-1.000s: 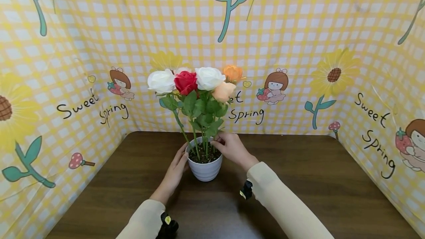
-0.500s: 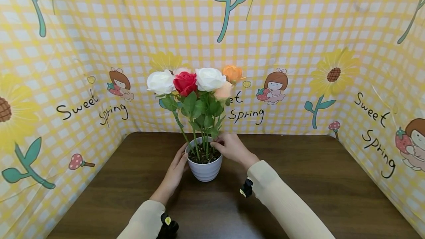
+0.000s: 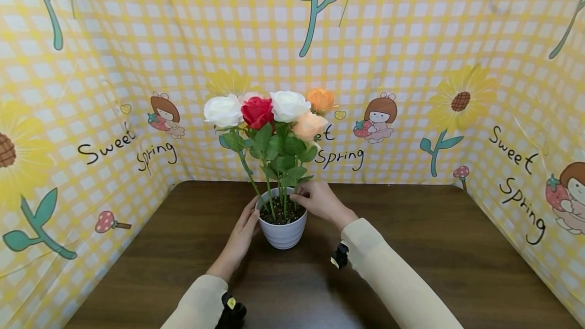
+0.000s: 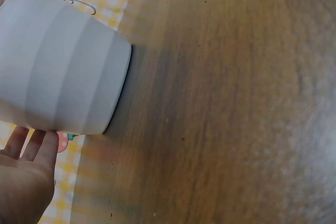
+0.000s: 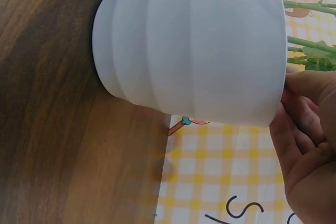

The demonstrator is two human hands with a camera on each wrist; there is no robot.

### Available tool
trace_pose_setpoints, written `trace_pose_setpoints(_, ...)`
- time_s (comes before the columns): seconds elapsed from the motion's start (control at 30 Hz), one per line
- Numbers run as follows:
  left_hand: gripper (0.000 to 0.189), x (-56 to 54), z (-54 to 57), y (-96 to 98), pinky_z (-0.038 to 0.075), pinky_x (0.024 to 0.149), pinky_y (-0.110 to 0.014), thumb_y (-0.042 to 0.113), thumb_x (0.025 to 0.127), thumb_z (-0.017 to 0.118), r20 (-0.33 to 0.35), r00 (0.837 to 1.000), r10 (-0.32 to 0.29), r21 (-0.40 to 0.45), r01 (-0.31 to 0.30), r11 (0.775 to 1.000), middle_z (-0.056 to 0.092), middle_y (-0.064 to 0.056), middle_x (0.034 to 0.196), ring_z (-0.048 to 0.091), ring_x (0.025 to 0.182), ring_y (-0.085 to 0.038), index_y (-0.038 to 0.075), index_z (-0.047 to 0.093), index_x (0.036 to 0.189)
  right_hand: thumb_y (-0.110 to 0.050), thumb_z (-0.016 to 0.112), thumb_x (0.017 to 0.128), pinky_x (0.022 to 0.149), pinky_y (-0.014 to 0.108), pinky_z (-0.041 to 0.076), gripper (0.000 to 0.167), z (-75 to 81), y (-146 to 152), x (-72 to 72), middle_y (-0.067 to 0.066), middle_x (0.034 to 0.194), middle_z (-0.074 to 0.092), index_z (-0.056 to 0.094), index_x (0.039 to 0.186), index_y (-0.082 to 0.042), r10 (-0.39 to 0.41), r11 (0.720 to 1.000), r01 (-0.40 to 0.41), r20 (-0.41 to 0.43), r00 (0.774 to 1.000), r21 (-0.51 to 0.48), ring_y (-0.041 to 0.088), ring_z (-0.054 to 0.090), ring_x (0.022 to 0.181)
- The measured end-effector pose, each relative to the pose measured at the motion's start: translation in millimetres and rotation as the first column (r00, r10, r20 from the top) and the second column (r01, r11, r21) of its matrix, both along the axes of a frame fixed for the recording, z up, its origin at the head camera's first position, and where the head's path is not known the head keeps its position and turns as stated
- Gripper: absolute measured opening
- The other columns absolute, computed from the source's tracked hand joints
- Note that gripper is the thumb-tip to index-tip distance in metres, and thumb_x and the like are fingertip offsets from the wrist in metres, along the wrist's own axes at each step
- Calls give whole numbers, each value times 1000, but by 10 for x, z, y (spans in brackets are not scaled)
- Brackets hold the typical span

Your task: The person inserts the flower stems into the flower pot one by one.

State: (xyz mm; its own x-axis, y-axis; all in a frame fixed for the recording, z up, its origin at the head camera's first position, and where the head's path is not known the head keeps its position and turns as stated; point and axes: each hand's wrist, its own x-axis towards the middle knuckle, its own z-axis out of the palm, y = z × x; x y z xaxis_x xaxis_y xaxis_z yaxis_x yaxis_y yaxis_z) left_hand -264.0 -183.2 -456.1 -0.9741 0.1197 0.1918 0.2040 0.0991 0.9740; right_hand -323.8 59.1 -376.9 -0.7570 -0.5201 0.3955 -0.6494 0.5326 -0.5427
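A white ribbed flower pot (image 3: 282, 236) stands upright on the table, filled with dark soil (image 3: 280, 219). My left hand (image 3: 242, 230) steadies its left side; in the left wrist view the fairly straight fingers (image 4: 48, 148) touch the pot wall. At the right rim, my right hand (image 3: 322, 203) pinches low on a stem that appears to belong to the peach rose (image 3: 310, 126); leaves and fingers partly hide the grip. Also standing in the pot are a red rose (image 3: 257, 111), white roses (image 3: 290, 105) and an orange rose (image 3: 321, 99). A pale pink bloom sits behind, mostly hidden.
The dark wood table (image 3: 411, 248) extends around the pot. A yellow-checked cloth (image 3: 256, 24) with printed flowers and figures hangs at the back and both sides. Black devices (image 3: 339, 256) are strapped at both wrists.
The peach rose and its leaves turned away, then back toward the front, and the leaves by my right hand shifted. The pot and my left hand stayed in place.
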Motion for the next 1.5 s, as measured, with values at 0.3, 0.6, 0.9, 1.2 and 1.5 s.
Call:
trace_pose_setpoints(0.3,51,6,18,7,28,111,-62,31,112,35,-5,1000,4,5,-4,1000,25,-20,159,22,146,-35,20,23,160,-19,73,95,61,28,51,9,-41,-4,-29,-5,80,70,74,89,-12,3,998,-2,10,1000,-57,6,63,69)
trace_pose_setpoints(0.6,53,18,14,20,28,111,-62,34,111,35,0,1000,3,-9,-3,1000,26,-22,157,23,145,-38,19,22,161,-20,73,94,66,28,54,6,-33,14,18,-6,84,71,75,92,-14,-7,994,10,38,999,-104,6,65,75)
trace_pose_setpoints(0.9,53,24,23,8,25,113,-62,35,111,35,8,1000,-7,6,7,1000,23,-19,160,20,147,-36,21,22,160,-22,73,94,73,28,55,9,-37,28,35,-5,98,74,78,100,-16,-17,990,30,90,996,-137,7,68,86)
trace_pose_setpoints(1.2,52,24,18,5,25,113,-62,34,111,35,7,1000,-6,12,6,1000,25,-20,159,22,146,-36,20,23,160,-25,74,93,74,28,56,12,-16,76,56,-6,96,73,76,100,-16,-28,993,35,71,997,-111,7,68,86)
trace_pose_setpoints(1.5,52,22,19,3,25,113,-62,35,111,35,3,1000,-4,4,4,1000,22,-18,161,18,148,-35,21,23,160,-23,74,94,81,33,56,22,0,215,91,-4,99,73,75,109,-7,-29,991,38,74,997,-126,10,68,92)
